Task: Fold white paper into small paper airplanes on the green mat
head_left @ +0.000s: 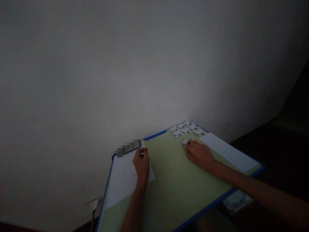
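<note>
The green, blue-edged table [169, 180] bears a flat white paper sheet [123, 177] beneath the left hand [142, 164], whose curled grip may or may not hold something; I cannot tell. Near the white paper star shapes [185, 130], the right hand [200, 156] has its grip closed on a small white paper piece [184, 141]; light fingertip pressure should avoid creasing it.

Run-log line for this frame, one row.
left hand: over white paper, near phone | right hand: fingers on small white paper piece | folded paper stars: grouped at far corner
</note>
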Tool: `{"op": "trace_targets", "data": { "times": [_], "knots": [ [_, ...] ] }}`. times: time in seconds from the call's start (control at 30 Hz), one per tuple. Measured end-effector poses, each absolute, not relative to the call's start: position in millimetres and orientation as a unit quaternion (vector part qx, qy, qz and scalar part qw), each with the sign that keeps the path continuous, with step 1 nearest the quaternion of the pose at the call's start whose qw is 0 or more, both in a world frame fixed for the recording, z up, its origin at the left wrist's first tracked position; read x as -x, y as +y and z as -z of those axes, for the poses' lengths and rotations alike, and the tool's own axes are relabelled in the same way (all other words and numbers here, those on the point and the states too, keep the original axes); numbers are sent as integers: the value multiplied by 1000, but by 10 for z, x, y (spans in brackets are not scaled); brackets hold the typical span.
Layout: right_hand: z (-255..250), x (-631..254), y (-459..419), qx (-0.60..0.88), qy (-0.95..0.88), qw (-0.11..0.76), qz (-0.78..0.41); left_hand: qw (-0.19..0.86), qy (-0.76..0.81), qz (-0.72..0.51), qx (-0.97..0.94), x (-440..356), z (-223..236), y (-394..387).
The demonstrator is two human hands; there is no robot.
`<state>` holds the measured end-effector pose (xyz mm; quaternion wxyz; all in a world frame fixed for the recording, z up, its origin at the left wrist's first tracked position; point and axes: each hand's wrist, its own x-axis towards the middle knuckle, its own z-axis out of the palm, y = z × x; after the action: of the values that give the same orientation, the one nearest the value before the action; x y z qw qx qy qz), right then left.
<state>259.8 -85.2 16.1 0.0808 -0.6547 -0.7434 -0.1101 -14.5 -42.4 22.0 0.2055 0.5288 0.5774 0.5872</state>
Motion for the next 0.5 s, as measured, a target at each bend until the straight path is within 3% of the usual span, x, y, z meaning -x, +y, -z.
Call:
{"op": "trace_targets", "data": {
  "times": [0.17, 0.5],
  "knots": [
    [-116, -2420, -910, 656, -733, 129, 127, 173, 583, -575, -547, 78, -216, -426],
    [-18, -2501, -795, 705, -687, 145, 99, 160, 584, -554, -571, 66, -144, -396]
  ]
}}
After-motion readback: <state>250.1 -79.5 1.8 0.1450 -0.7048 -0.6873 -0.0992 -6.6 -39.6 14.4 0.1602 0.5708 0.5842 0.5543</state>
